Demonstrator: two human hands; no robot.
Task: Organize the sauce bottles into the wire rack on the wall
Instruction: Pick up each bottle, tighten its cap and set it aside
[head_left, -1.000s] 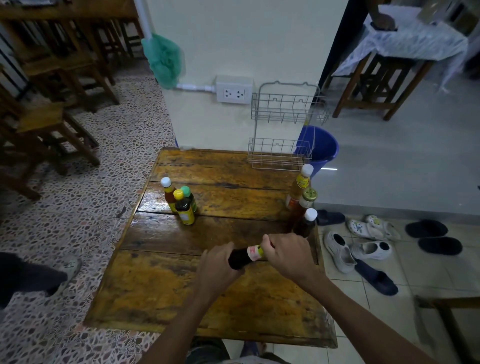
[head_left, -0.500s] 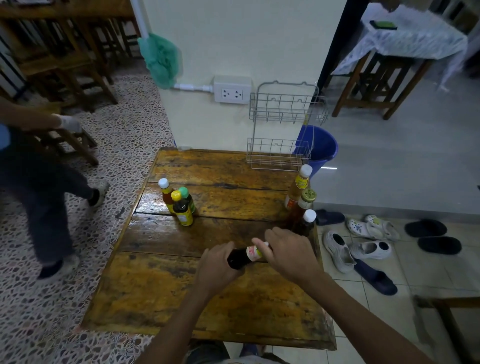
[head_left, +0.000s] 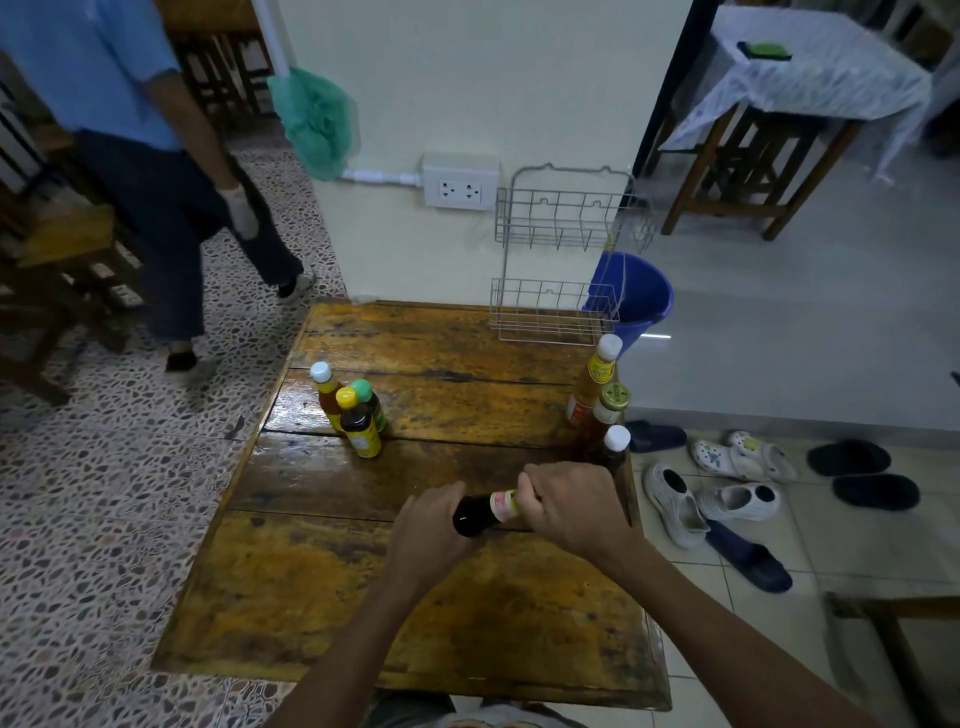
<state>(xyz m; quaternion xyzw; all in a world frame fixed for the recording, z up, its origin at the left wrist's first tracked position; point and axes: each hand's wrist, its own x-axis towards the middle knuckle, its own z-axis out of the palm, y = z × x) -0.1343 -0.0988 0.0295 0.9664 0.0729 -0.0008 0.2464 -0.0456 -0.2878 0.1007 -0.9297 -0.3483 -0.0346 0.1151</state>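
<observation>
A dark sauce bottle (head_left: 480, 514) lies sideways above the wooden table (head_left: 363, 587). My left hand (head_left: 428, 538) grips its body and my right hand (head_left: 569, 506) is closed over its neck and cap. Three small bottles (head_left: 356, 410) stand grouped at the table's left. Three taller bottles (head_left: 600, 400) stand along the right edge. The two-tier wire rack (head_left: 563, 254) hangs on the wall past the table's far edge, with both tiers bare.
A person in a blue shirt (head_left: 156, 171) walks on the pebble floor at the left. A blue bucket (head_left: 634, 296) sits behind the rack. Shoes (head_left: 727, 493) lie on the tiles to the right. A wall socket (head_left: 460, 182) is left of the rack.
The person at the left has walked further up along the table's left side. My hands stay on the dark bottle; my right hand has shifted slightly on its neck.
</observation>
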